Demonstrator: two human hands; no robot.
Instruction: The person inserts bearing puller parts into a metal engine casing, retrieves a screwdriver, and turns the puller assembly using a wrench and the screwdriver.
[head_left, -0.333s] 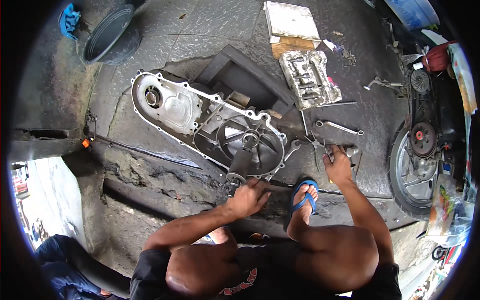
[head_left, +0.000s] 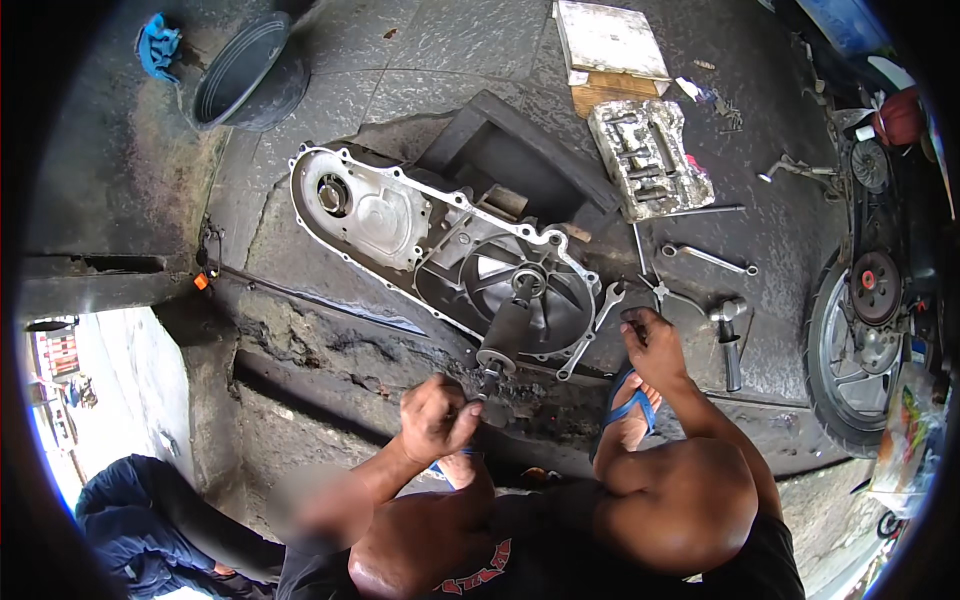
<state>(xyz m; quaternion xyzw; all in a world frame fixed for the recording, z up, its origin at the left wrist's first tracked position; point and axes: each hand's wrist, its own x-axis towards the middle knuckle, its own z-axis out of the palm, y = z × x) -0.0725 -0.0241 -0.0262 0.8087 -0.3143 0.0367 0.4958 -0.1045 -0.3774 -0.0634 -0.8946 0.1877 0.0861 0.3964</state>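
A long aluminium engine case (head_left: 372,225) lies tilted, hollow side up. A dark cylindrical puller-like tool (head_left: 506,335) stands in the round bore at its right end, its shaft pointing toward me. My left hand (head_left: 432,418) is closed at the near end of this tool, thumb against it; blurred dark metal there hides the exact grip. To the right, my right hand (head_left: 655,348) hovers above my sandalled foot, fingers curled. A dark patch at its fingertips is too unclear to name. Beside the case lies a combination wrench (head_left: 590,332). The hammer (head_left: 730,345) rests right of my right hand.
Pliers (head_left: 662,291) and another wrench (head_left: 710,260) lie beyond my right hand. Farther back are a dirty tool tray (head_left: 650,165) and a white box (head_left: 612,40). A black tub (head_left: 252,80) stands far left. At the right is a motorcycle wheel (head_left: 835,385).
My right hand has come off the hammer and moved left, leaving the hammer on the floor. My left hand has shifted left and nearer to me. The whole view has shifted slightly.
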